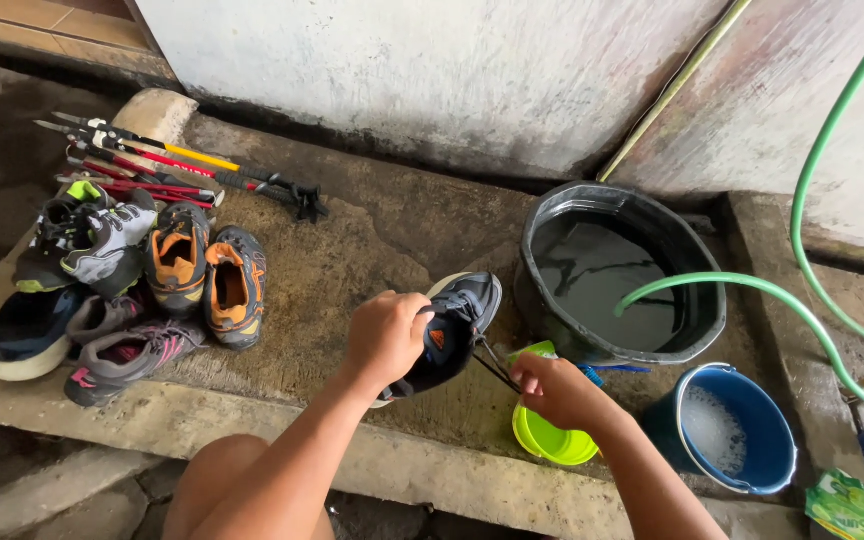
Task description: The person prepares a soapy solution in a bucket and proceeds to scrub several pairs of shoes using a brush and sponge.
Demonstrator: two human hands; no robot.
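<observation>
Head view: green packet [845, 507] (bottom right).

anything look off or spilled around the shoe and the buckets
Nothing spilled. The green hose ends inside the black tub. The left hand holds a dark shoe off the slab, laces dangling; the right hand is over a lime bowl.

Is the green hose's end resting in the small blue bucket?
No, the green hose ends over the big black tub of water, beside the blue bucket.
</observation>
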